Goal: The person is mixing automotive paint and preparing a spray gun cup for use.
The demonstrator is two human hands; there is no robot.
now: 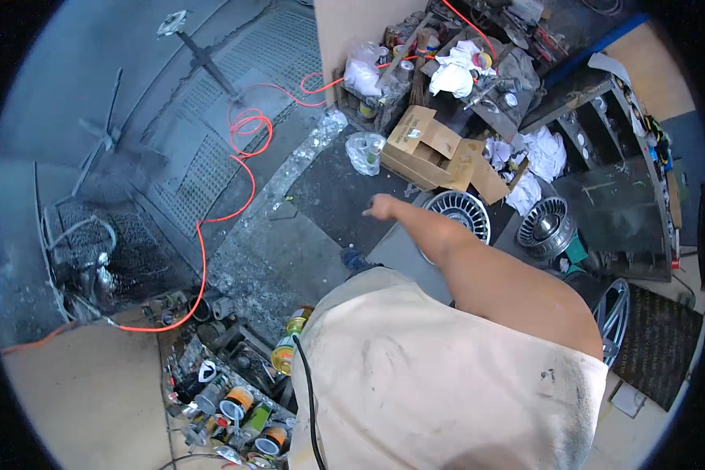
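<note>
While the right arm [493, 274] stretches leftward, slightly bent, an open cardboard box [413, 161] lies beyond and right of the fingers [367, 211], a spoked wheel [466, 211] to their right, partly behind that arm, and a plastic bag [365, 153] beyond them; the right hand [381, 206] looks half curled, one digit jutting left, any hold too small to tell

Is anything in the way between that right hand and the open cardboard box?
Nothing visible stands between the right hand and the open cardboard box; the clear plastic bag lies left of the box.
</note>
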